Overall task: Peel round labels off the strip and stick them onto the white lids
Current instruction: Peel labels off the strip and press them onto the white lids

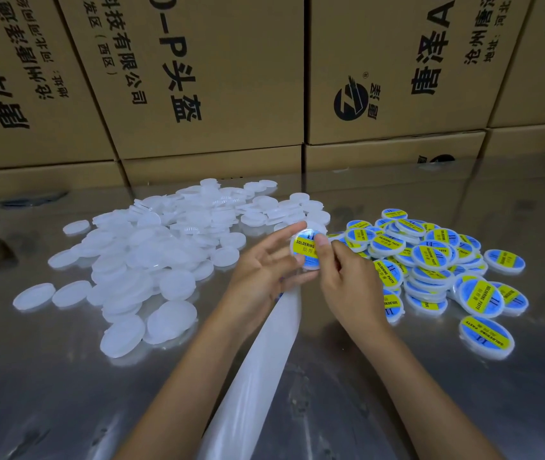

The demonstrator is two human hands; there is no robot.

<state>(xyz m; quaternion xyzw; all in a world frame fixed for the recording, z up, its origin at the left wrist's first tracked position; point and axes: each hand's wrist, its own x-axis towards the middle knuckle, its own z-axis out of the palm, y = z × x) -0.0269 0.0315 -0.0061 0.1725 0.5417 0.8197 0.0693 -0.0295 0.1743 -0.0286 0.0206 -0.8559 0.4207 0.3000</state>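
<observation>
Label [305, 248] half under right thumb [322, 242]

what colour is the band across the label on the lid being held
Bright yellow with dark lettering, across a blue label; seen in the head view.

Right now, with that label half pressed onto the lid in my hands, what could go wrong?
1. The right hand thumb presses only one edge of the round blue and yellow label, so it might crease or sit off-centre on the white plastic lid held by the left hand.
2. The long white backing strip trails under both wrists and might snag or drag.
</observation>
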